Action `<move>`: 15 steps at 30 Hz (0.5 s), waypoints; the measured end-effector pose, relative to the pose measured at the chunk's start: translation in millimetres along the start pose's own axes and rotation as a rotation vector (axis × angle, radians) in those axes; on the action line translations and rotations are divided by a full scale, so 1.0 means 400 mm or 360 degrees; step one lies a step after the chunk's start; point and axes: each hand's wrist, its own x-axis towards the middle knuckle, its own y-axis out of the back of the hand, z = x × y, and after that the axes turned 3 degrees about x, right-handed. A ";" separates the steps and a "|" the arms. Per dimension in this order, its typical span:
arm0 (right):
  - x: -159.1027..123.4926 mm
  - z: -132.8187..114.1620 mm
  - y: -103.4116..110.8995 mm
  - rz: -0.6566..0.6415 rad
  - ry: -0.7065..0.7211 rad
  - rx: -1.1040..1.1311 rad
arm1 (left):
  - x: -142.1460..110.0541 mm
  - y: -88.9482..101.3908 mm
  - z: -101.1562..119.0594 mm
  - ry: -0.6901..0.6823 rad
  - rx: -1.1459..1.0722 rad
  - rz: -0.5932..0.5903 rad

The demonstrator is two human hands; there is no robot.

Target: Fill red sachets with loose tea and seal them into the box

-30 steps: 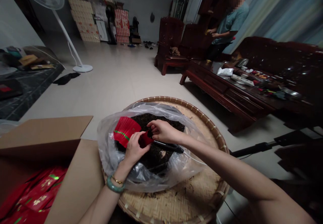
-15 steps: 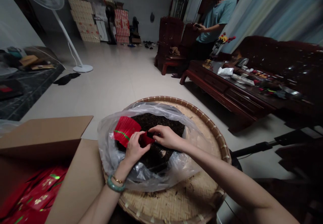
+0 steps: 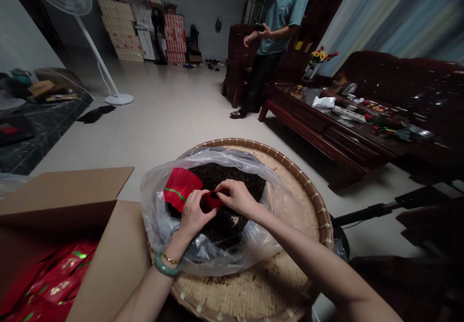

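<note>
My left hand [image 3: 194, 212] is closed around a small red packet [image 3: 209, 200], its thumb and fingers curved at the packet's sides. At the packet's mouth, my right hand [image 3: 237, 198] pinches a dark clump of tea leaves [image 3: 213, 194], partly hidden by the fingertips. A fanned stack of red packets [image 3: 181, 185] with a green stripe lies just left of my hands, on a heap of dark tea leaves [image 3: 239, 175]. The heap fills an open clear plastic bag [image 3: 154, 206], which sits on a round woven bamboo tray [image 3: 250, 293].
An open cardboard box [image 3: 108, 249] holding red packets [image 3: 61, 278] stands at left. A dark wooden table [image 3: 319, 131] with clutter is at right. Beyond, a person in a blue shirt [image 3: 281, 22] holds a dark object. A white fan [image 3: 96, 56] stands far left.
My right fingertips have shifted slightly at the packet's mouth, and less of the dark clump shows. My left hand holds still. The person behind has stepped leftward.
</note>
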 end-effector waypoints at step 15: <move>-0.043 0.020 -0.018 -0.0098 0.0147 -0.0340 | -0.001 0.003 -0.001 0.0022 -0.0020 0.0001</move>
